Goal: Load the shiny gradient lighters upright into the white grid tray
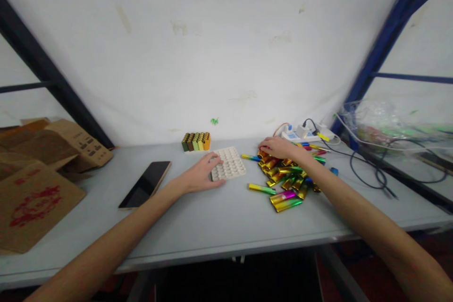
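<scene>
My left hand (203,172) grips the left side of a white tray (233,163) with rows of small compartments, thumb at the near edge and fingers over the top. My right hand (278,147) reaches onto the far side of a heap of shiny lighter casings (288,170), coloured gold, green, blue and magenta. Its fingers are bent down and close together, and whatever lies under the fingertips is hidden. Behind the tray, by the wall, a block of upright lighter-like pieces (196,141) in dark green, brown, yellow and orange stands in rows.
A dark phone (146,185) lies on the grey table left of my left hand. Cardboard boxes (46,203) occupy the far left. At the back right are a white power strip (311,136), black cables (371,177) and clear plastic bags (375,120). Metal posts frame both sides.
</scene>
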`<move>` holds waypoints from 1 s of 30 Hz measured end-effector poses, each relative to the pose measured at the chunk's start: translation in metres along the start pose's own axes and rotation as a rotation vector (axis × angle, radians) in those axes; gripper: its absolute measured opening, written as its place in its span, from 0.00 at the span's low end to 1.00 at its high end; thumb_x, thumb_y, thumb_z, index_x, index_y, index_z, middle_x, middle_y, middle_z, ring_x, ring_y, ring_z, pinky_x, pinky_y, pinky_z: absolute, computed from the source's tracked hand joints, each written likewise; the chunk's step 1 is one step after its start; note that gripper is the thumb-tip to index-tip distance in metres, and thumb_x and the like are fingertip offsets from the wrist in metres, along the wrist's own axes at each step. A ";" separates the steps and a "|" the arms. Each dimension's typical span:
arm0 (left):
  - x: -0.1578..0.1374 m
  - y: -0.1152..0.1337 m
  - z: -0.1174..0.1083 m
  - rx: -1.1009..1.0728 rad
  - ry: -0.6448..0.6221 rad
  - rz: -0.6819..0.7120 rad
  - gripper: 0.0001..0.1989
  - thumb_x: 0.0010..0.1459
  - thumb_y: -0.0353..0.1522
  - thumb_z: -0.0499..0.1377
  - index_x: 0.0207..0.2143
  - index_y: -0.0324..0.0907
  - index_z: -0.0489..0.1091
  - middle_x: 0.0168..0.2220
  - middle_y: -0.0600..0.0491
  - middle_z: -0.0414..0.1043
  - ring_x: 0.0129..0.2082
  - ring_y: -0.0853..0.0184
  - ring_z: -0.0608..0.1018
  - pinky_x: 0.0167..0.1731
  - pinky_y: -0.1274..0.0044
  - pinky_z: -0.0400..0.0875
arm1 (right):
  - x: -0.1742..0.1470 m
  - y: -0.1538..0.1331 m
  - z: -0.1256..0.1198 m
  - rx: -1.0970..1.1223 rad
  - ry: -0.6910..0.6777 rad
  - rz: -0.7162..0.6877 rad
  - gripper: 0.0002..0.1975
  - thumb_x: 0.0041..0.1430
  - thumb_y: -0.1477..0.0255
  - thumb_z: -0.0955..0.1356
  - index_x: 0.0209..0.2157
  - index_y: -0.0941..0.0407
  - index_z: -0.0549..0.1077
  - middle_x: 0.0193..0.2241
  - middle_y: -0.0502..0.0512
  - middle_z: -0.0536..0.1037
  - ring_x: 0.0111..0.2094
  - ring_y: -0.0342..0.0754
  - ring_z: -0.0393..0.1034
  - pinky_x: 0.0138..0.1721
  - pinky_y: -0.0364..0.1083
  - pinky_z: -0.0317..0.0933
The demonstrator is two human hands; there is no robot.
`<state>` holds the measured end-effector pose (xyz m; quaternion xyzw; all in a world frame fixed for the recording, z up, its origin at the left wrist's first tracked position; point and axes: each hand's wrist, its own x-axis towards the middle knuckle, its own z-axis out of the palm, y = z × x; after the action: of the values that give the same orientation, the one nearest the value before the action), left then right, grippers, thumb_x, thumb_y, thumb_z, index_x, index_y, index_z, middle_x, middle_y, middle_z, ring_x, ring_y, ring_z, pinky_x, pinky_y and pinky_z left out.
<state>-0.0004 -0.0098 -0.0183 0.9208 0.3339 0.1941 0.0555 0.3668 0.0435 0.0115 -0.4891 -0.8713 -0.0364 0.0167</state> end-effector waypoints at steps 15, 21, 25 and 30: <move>-0.002 -0.004 0.009 -0.018 0.031 -0.039 0.31 0.59 0.51 0.62 0.57 0.40 0.69 0.63 0.40 0.62 0.66 0.51 0.64 0.68 0.61 0.59 | 0.004 0.032 0.006 0.204 -0.017 0.226 0.17 0.65 0.69 0.68 0.51 0.61 0.79 0.44 0.63 0.84 0.41 0.51 0.79 0.44 0.44 0.68; -0.001 0.000 0.007 -0.040 0.031 -0.056 0.31 0.58 0.51 0.62 0.56 0.41 0.69 0.62 0.40 0.64 0.66 0.51 0.64 0.68 0.61 0.59 | -0.001 0.018 -0.002 0.200 0.220 0.151 0.16 0.69 0.67 0.65 0.48 0.63 0.78 0.46 0.68 0.81 0.47 0.53 0.75 0.52 0.48 0.65; -0.001 -0.001 0.006 -0.052 0.033 -0.066 0.31 0.57 0.52 0.63 0.55 0.42 0.71 0.62 0.40 0.64 0.66 0.50 0.65 0.68 0.60 0.60 | -0.005 -0.004 -0.017 0.401 0.366 0.179 0.20 0.74 0.62 0.59 0.55 0.60 0.70 0.36 0.59 0.83 0.33 0.49 0.75 0.42 0.46 0.67; -0.003 0.001 0.002 -0.032 0.015 -0.039 0.31 0.57 0.52 0.63 0.54 0.41 0.70 0.61 0.40 0.64 0.65 0.52 0.66 0.67 0.61 0.60 | -0.006 -0.036 -0.035 0.570 0.463 -0.006 0.21 0.73 0.61 0.57 0.55 0.56 0.73 0.48 0.61 0.81 0.43 0.51 0.75 0.49 0.50 0.66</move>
<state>-0.0013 -0.0120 -0.0208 0.9117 0.3488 0.2052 0.0717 0.3386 0.0171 0.0444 -0.4412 -0.8210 0.0980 0.3488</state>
